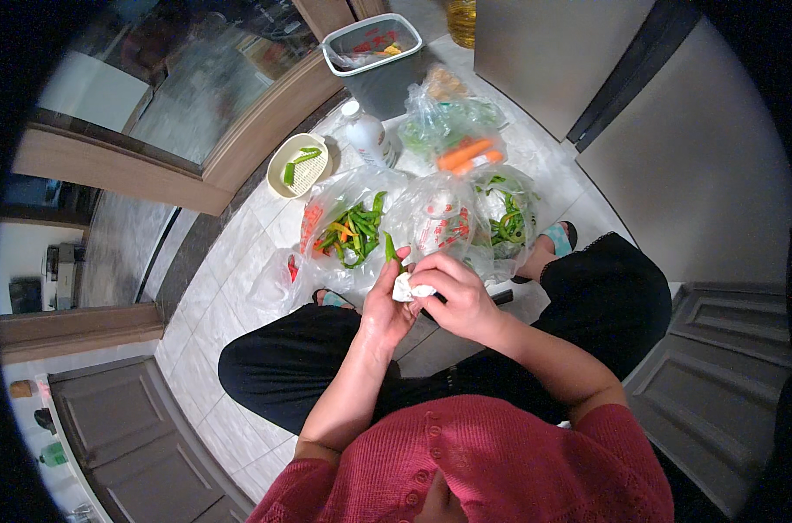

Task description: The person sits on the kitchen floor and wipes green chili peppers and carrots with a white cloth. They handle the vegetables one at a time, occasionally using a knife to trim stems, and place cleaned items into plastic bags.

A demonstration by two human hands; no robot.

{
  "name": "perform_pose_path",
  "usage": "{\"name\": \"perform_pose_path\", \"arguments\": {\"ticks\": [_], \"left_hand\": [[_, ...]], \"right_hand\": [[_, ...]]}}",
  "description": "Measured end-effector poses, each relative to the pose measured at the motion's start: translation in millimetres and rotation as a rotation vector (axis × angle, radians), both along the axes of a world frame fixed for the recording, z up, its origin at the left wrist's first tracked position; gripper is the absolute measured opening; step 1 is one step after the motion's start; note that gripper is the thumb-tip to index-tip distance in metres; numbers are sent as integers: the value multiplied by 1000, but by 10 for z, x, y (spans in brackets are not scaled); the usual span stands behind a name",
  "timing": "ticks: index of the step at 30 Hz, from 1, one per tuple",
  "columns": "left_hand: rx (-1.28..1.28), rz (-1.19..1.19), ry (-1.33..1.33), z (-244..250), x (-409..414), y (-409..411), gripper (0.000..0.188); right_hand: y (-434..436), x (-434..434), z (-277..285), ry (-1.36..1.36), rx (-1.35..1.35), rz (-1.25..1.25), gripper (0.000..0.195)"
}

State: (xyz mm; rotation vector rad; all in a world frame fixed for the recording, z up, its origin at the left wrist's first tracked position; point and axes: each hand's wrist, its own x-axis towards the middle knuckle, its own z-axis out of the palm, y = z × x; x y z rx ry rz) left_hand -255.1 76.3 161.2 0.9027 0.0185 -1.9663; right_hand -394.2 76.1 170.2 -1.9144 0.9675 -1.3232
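My left hand (pixel 387 301) holds a green chili pepper (pixel 390 248) upright between thumb and fingers. Against its lower end, my right hand (pixel 458 291) pinches a crumpled white tissue (pixel 409 287). Just beyond the hands, a clear plastic bag (pixel 324 196) lies spread under a pile of green and orange peppers (pixel 357 229). To its right is another plastic bag (pixel 435 196) with red print, then green peppers (pixel 510 219) in an opened bag. A cream strainer basket (pixel 273 171) at the upper left holds a few green pepper pieces (pixel 289 174).
A white bottle (pixel 368 134) stands behind the bags, near a grey bin (pixel 379 88) with a white rim. Bagged carrots (pixel 464 153) and bagged greens (pixel 435 124) lie beside it. A small bag with a red pepper (pixel 293 268) rests at the left. Grey cabinet panels (pixel 683 150) border the right.
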Motion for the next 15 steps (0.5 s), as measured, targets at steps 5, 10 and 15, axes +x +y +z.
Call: {"name": "perform_pose_path", "arguments": {"ticks": [5,10,15], "left_hand": [[85,-22,133,-2,1,17,32],[21,-98,118,6,28,-14,32],[-16,-123,92,-76,96,-73,31]], "right_hand": [[-5,48,-100,61,-103,-4,20],[-19,43,-92,156,-190,-74,24],[-67,45,-41,162,-212,-91,24]]}}
